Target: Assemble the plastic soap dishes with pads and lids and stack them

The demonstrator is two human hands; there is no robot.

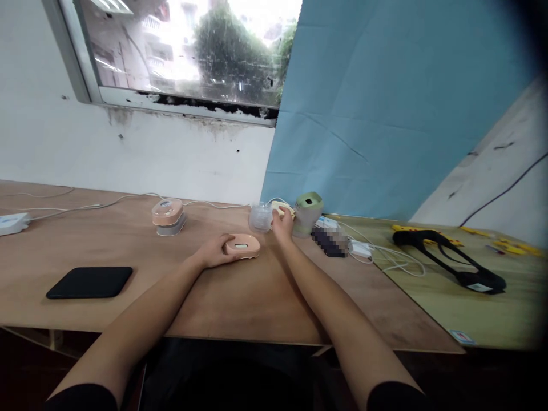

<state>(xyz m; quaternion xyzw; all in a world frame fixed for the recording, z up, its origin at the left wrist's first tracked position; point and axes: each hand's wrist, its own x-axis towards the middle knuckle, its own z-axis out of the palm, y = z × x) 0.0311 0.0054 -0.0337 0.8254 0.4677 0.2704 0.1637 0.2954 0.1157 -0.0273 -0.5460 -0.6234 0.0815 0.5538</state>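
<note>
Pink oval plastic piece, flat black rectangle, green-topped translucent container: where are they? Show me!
Pink oval plastic piece (244,244), head view: on its top face.
Flat black rectangle (91,282), head view: on its upper surface.
Green-topped translucent container (305,217), head view: on its cloudy body below the top.

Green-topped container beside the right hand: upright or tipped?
Upright: the green-topped container stands beside the right hand, its green top uppermost and its translucent body below.
</note>
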